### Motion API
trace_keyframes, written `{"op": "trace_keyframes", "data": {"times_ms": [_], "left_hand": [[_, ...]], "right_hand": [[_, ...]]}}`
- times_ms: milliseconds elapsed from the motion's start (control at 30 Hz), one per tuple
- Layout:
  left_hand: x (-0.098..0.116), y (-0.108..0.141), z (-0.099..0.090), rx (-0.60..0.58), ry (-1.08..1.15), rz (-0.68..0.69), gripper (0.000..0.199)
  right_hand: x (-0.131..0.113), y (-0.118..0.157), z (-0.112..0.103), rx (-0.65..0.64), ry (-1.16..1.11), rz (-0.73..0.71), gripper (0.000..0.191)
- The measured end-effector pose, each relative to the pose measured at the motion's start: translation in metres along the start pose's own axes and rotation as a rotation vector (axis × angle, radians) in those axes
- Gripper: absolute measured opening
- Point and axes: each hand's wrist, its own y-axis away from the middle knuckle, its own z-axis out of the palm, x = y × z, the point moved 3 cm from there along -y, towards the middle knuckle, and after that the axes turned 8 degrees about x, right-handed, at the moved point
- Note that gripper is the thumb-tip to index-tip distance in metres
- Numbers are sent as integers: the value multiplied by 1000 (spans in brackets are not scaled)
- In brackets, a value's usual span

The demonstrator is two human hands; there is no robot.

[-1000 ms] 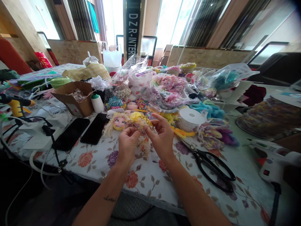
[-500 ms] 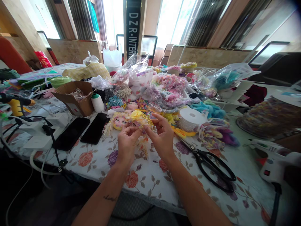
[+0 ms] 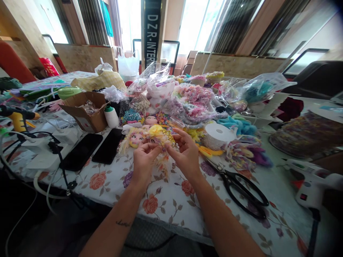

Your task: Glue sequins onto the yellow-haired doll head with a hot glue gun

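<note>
Between my two hands is a doll head [image 3: 156, 132] with yellow hair, a yellow flower on top and a gold beaded trim. My left hand [image 3: 144, 159] pinches its lower left side, thumb and fingers together. On its right side, my right hand [image 3: 186, 151] grips the edge with the thumb in front and fingers curled behind. Pale fluffy strands [image 3: 163, 166] hang below it. A second doll head [image 3: 136, 137] with a painted face lies just left of it. Behind them rests another doll head [image 3: 151, 120] beside colourful bead clusters [image 3: 132, 117].
Black-handled scissors [image 3: 245, 191] lie right of my hands, near a white spool [image 3: 219, 134]. Two phones [image 3: 80, 151], a power strip [image 3: 44, 160] and a cardboard box [image 3: 89, 116] are at the left. Bagged yarn [image 3: 191, 96] heaps behind. A white glue gun [image 3: 312, 185] is far right.
Both hands keep their hold on the doll head. My left wrist has shifted very slightly left; otherwise little differs.
</note>
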Motion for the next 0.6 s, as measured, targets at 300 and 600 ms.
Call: {"op": "trace_keyframes", "data": {"times_ms": [300,600], "left_hand": [[14,-10,2,-53,-232,226,3],[19,-10,2,-63,-317,311,8]], "right_hand": [[-3,-5,-4,-28,-46,133,47],[-2,-5,-5,41,-180,293,53]]}}
